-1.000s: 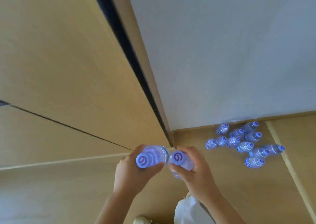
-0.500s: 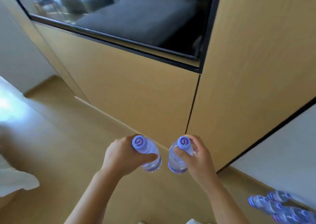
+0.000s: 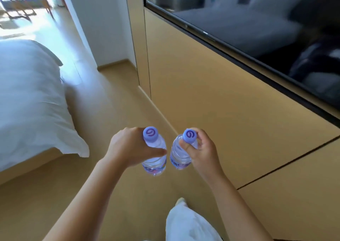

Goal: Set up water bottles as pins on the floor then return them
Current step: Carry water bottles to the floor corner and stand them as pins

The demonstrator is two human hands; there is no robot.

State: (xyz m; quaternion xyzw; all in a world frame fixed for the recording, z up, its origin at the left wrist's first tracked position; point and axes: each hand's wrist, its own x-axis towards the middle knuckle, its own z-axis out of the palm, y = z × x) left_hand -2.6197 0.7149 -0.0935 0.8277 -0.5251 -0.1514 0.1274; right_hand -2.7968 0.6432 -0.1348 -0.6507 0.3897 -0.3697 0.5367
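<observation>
open floor [image 3: 114, 115] ahead, bed [image 3: 31, 100] crowding left, wood cabinet wall [image 3: 211, 100] close on right

Both water bottles, left [image 3: 155, 159] and right [image 3: 179, 156], are showing clear plastic, each wearing a lilac cap [image 3: 150, 133] with a darker purple swirl and a label with purple lettering. The floor [image 3: 110, 111] and the wall panels [image 3: 211, 102] are glowing tan-yellow, with thin black seams running between the panels. The bedding [image 3: 31, 97] is looking white, the screen [image 3: 266, 23] is showing black with grey reflections, and the trouser leg [image 3: 187, 224] is showing white.
</observation>
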